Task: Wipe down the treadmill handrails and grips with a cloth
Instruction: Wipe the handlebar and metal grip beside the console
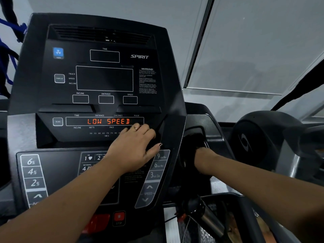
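a pale blind (263, 50) hangs at right, blue straps (10, 25) at far left.

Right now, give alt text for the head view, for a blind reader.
A person's left hand rests on a black treadmill console just below a red LOW SPEED readout. The right arm reaches into a dark recess beside it, hand hidden.

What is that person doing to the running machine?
A person has both arms out over a treadmill console. The left hand rests on it, just below the display reading LOW SPEED. The right hand reaches into the dark pocket beside the console; it is too dark there to tell whether it holds anything.
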A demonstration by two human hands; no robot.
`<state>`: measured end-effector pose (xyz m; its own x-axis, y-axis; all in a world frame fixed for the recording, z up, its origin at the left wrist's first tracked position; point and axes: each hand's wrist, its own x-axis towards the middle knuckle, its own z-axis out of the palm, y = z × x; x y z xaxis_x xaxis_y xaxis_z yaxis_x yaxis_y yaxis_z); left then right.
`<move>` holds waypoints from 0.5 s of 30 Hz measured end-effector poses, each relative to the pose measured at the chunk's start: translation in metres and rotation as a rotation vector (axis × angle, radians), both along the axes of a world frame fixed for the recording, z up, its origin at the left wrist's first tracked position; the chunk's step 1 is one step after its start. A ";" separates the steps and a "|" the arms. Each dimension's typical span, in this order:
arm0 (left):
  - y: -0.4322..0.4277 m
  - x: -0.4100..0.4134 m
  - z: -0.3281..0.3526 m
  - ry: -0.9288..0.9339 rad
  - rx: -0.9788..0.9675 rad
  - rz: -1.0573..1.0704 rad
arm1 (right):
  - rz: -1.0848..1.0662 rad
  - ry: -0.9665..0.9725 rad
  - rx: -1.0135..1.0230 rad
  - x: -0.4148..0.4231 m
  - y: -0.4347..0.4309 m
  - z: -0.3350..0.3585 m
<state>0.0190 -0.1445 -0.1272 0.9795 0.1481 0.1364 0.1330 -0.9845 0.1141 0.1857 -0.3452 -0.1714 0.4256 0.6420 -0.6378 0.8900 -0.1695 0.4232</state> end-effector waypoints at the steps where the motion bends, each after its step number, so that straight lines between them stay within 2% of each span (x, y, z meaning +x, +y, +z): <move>1: 0.000 0.000 0.000 0.001 0.003 0.002 | -0.002 0.006 -0.036 -0.001 0.001 0.001; 5: 0.000 0.000 -0.001 -0.007 0.008 0.004 | -0.055 0.043 -0.022 -0.001 0.001 0.004; 11: 0.000 0.000 -0.003 -0.020 0.022 0.007 | -0.224 0.173 0.167 -0.001 -0.002 0.011; 13: -0.001 0.000 -0.003 -0.023 0.020 0.009 | -0.235 0.215 0.158 -0.002 -0.004 0.013; 15: 0.000 0.001 -0.003 -0.016 0.023 0.011 | -0.167 0.175 0.095 -0.006 -0.003 0.012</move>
<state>0.0195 -0.1446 -0.1303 0.9756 0.1550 0.1557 0.1417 -0.9855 0.0933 0.1794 -0.3485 -0.1593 0.4190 0.6327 -0.6513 0.9047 -0.3519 0.2401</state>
